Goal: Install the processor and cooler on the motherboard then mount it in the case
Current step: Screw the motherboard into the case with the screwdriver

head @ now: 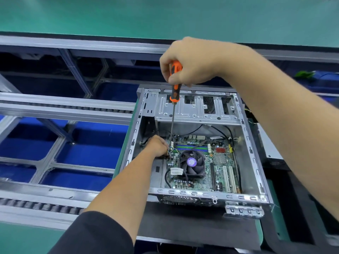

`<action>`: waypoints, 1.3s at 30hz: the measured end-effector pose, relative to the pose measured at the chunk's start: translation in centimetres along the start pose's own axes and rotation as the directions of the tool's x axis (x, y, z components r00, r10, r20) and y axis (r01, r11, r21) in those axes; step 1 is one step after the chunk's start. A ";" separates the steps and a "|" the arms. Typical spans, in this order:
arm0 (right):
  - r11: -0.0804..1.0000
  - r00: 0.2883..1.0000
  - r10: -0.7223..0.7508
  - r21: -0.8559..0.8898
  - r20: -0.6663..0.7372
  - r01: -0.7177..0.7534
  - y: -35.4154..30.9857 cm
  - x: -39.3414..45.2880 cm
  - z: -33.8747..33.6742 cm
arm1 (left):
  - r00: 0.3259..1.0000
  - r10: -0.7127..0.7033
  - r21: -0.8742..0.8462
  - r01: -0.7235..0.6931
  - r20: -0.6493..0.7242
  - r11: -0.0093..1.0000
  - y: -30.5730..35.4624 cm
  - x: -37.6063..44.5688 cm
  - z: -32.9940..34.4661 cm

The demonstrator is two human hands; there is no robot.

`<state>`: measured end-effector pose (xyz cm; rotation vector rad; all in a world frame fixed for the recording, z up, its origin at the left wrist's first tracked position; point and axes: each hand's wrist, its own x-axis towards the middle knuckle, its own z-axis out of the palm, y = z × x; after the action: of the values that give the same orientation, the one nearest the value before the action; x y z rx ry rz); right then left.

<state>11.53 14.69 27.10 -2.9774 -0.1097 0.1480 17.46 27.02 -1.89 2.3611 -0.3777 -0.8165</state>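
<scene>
Nearest, my dark sleeve (95, 233) leads to my left hand (156, 146), which reaches into the open case (255, 154) and rests curled at the upper left corner of the motherboard (220, 162); whether its fingers pinch a screw or only steady the tip I cannot tell. The board lies flat on the case floor, with the cooler (192, 163) already seated on it, fan upward, and a black cable (167, 176) looping just beside the fan. Farther off, my right hand (190, 63) is closed around the orange handle of the screwdriver (173, 114), whose long shaft runs down to that same corner, next to the memory slots (192, 147). I judge a mounting screw is being driven. Risks: a tilted shaft could slip off the screw head and gouge the board or nearby thin wires; a dropped screw could lodge under the board; overtightening could stress the corner.
</scene>
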 end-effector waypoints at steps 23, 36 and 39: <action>0.996 0.988 0.080 -0.054 0.129 -0.074 0.3 -0.8 -0.1 | 1.000 -0.023 0.002 0.023 0.007 1.000 0.6 -0.5 -0.3; 0.998 0.993 0.068 -0.016 0.093 -0.066 -0.4 -0.8 0.1 | 0.998 -0.061 -0.038 0.061 0.014 0.997 0.9 -0.8 -0.4; 0.999 0.997 -0.029 -0.033 -0.071 0.027 -0.8 -0.7 0.7 | 0.997 -0.077 -0.048 0.077 0.004 0.996 1.0 -0.8 -0.3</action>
<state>10.74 15.51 26.60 -3.0073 -0.1468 0.0363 16.95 26.76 -0.65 2.3422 -0.2656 -0.8539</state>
